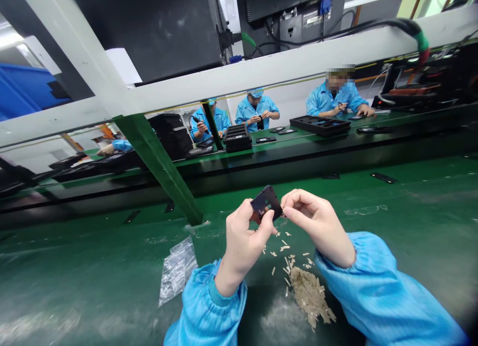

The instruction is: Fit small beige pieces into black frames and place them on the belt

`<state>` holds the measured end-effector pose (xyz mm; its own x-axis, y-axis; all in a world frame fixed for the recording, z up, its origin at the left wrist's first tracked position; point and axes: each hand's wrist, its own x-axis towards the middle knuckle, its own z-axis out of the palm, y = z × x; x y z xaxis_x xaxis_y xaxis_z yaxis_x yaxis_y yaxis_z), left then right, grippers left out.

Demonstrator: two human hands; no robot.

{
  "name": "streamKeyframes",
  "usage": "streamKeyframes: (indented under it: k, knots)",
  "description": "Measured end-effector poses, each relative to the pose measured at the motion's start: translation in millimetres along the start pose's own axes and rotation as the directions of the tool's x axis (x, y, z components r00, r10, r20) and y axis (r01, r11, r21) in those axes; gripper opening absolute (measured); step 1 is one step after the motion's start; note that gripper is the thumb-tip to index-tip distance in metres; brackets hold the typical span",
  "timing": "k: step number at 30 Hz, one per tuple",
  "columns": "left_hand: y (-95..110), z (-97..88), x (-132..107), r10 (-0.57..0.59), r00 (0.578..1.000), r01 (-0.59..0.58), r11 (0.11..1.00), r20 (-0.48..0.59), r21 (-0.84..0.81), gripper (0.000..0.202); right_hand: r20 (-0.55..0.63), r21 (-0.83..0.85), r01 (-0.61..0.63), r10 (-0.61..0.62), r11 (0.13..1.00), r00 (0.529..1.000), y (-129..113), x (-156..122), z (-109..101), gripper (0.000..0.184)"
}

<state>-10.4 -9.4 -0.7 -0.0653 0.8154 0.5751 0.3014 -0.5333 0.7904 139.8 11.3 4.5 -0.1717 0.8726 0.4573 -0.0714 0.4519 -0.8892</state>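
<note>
My left hand (pixel 245 236) grips a small flat black plastic part (pixel 267 201) with rounded corners and a cutout, tilted above the green bench. My right hand (pixel 311 219) is closed in a pinch at the part's right edge; what lies between its fingertips is too small to make out. Below my hands lies a pile of small beige strips (pixel 311 296), with loose pieces (pixel 285 247) scattered behind it. Left of my left forearm is a clear plastic bag (pixel 178 269), flat on the bench.
A green post (pixel 160 169) rises from the bench at left, under a white beam (pixel 224 77). Small black pieces (pixel 384 177) lie along the bench's far side. Across it, several people in blue (pixel 257 109) work beside black trays (pixel 320 124).
</note>
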Motion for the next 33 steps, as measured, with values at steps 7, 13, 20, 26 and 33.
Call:
streamKeyframes:
  k: [7,13,20,26,33]
  knots:
    - [-0.5,0.8,-0.5,-0.049,0.999,0.049,0.997,0.006,-0.061,0.008,-0.006,-0.002,-0.001,0.001,1.000,1.000,-0.2,-0.5,0.8,0.020]
    - [-0.1,-0.4,-0.7,-0.059,0.998,0.061,0.996,0.029,-0.072,0.010,-0.008,-0.018,-0.006,0.006,1.000,1.000,0.6,-0.2,0.7,0.020]
    - [-0.2,-3.0,0.7,-0.071,0.993,0.081,0.990,0.097,-0.114,0.010,0.016,-0.020,-0.013,0.014,1.000,1.000,-2.6,-2.4,0.0,0.017]
    - [1.9,-3.9,1.6,-0.122,0.983,0.150,0.964,0.138,-0.221,0.012,0.025,-0.031,-0.005,0.005,1.000,1.000,-5.6,-3.9,-1.6,0.013]
    - [5.3,-3.3,3.0,-0.159,0.978,0.195,0.932,0.137,-0.306,0.016,0.051,-0.087,0.046,-0.042,0.995,0.998,-8.5,-5.1,-1.5,0.010]
